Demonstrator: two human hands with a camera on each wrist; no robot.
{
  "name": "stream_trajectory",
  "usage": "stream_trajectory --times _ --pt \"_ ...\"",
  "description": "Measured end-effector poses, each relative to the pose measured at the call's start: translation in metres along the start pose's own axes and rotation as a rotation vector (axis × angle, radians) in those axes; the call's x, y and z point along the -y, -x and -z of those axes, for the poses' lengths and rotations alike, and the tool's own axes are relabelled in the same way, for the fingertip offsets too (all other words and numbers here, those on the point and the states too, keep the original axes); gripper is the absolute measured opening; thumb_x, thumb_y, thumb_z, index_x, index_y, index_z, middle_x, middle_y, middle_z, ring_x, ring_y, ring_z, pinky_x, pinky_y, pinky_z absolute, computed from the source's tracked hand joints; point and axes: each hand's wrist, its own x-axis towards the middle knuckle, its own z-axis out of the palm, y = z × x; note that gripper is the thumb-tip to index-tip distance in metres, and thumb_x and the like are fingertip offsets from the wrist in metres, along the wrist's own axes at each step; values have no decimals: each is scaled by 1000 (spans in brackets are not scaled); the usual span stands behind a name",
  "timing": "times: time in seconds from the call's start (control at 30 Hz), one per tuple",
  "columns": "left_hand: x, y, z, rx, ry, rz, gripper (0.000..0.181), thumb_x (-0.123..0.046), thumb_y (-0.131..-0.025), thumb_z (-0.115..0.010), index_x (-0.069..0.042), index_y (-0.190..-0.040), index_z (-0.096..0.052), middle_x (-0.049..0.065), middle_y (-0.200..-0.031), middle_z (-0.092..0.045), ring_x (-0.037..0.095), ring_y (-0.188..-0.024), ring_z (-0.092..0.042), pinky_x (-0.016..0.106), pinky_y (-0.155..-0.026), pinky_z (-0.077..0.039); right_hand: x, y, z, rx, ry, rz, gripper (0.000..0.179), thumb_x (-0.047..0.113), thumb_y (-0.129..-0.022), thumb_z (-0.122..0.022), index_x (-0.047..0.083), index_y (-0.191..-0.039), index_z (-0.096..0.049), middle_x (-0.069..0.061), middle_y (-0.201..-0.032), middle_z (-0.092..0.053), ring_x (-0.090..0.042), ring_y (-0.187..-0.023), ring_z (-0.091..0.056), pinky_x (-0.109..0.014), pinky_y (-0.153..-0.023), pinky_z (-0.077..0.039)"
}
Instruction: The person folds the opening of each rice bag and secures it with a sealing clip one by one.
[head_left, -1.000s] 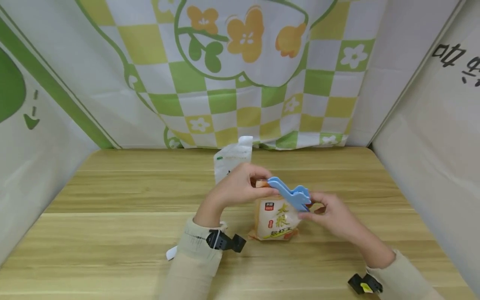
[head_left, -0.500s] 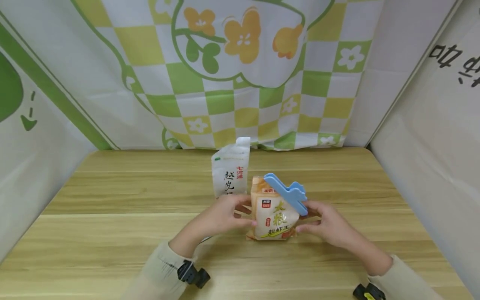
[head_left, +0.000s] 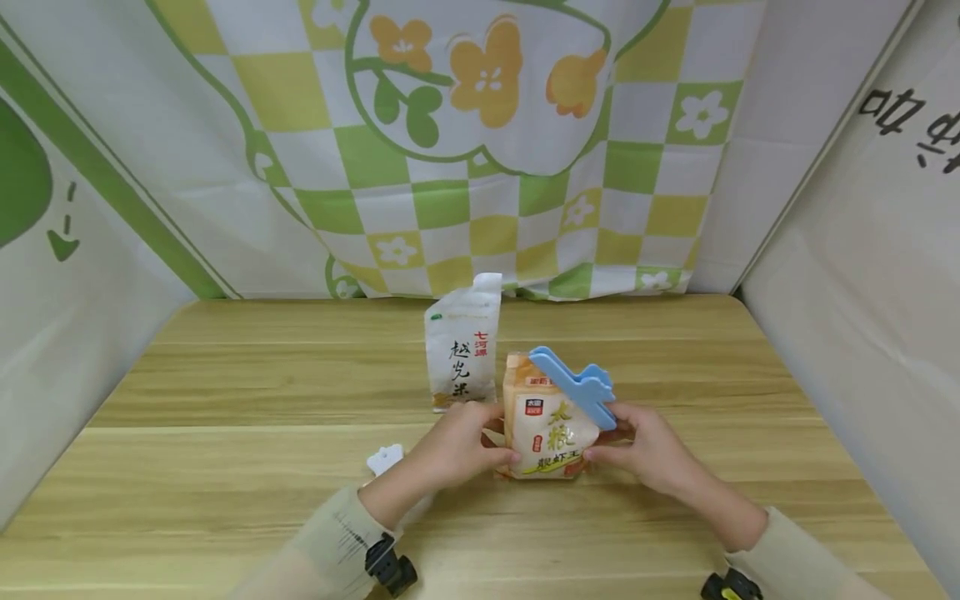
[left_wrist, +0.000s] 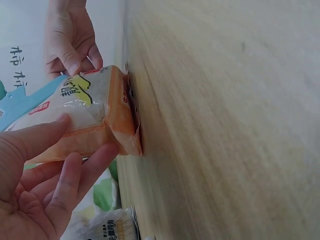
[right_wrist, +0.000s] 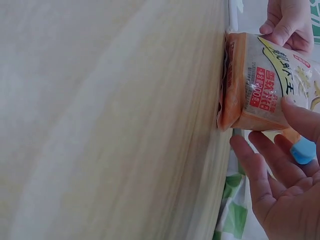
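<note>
Clipped bag: the orange-and-cream bag [head_left: 543, 429] stands upright on the table [head_left: 225, 467], between both hands, its printed front facing near.
Blue clip: the clip [head_left: 576, 388] lies aslant across the bag's upper right, high end left, low end by the right fingers.
Step in hand: judged to be steadying and straightening the bag, the clip being already on.
Next move: seems to call for light, even pressure from both sides, without knocking the clip.
Left hand [head_left: 467, 446]: thumb on the front, fingers round the left side, lightly pinching that edge.
Right hand [head_left: 648, 450]: thumb tip touches the lower right front; fingers spread loosely and apart, firm hold not evident.
Forearms: both reach from the near edge, angled inward.
White bag [head_left: 462, 354]: upright, just beyond the left hand.
White object [head_left: 385, 458]: left of that hand, partly hidden by the forearm.
</note>
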Motion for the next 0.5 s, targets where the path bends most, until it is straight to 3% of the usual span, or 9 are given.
stream_trajectory --times 0.5 --pt "-4 -12 -6 -39 29 13 34 -9 -81 -81 -3 -114 -70 14 -109 -75 25 -100 -73 34 -84 -59 -5 -1 5 -40 -63 -33 42 3 -83 -78 -17 -115 -60 -26 -103 -69 -24 -90 -72 -24 -77 -59"
